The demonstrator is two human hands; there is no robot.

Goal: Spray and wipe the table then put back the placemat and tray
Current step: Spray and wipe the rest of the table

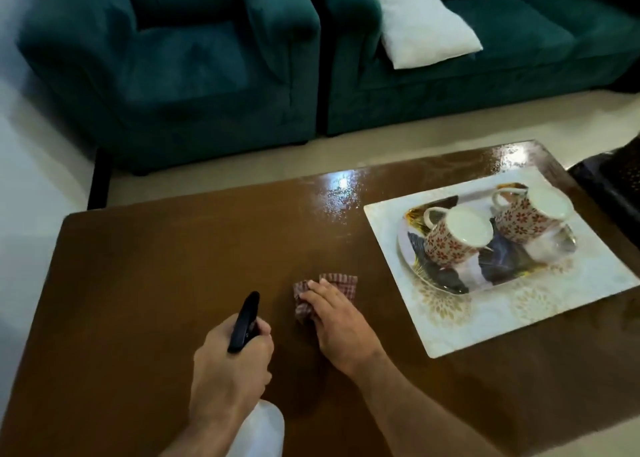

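My left hand (230, 359) grips a spray bottle (246, 321) with a black head and a white body, held over the near part of the brown wooden table (156, 266). Just to its right, my right hand (337, 321) presses flat on a crumpled red checked cloth (341, 283) lying on the table top. On the right side of the table lies a white placemat (485, 311) with gold patterns. A patterned tray (450, 280) sits on it and carries two red-flowered cups (453, 241), both upside down.
The far middle of the table top shines wet (343, 193). A teal armchair (173, 58) and a teal sofa (502, 58) with a white cushion (422, 20) stand beyond the table. A dark object (613, 186) sits off the table's right end.
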